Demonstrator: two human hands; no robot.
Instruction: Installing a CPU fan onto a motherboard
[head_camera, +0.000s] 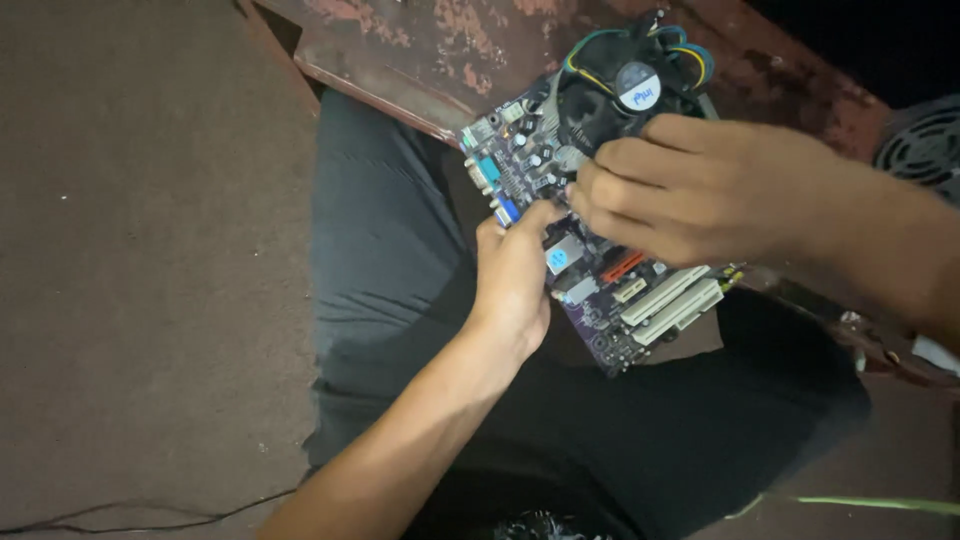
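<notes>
Between the two hands sits a purple, flat computer board (590, 270) with white slots, resting over the person's lap against a rusty red metal edge (400, 85). The left hand (515, 275) is curled shut on the board's near side, and the right hand (690, 190) is closed with its fingertips pinching something small just under the round black fan (625, 90) above it. It is best to hold the board still and pull gently, I think, so the thin coloured wires near the fan do not snap.

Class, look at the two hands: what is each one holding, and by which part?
The left hand grips the purple circuit board by its left edge. The right hand pinches something beside the black cooling fan; what exactly cannot be told.
</notes>
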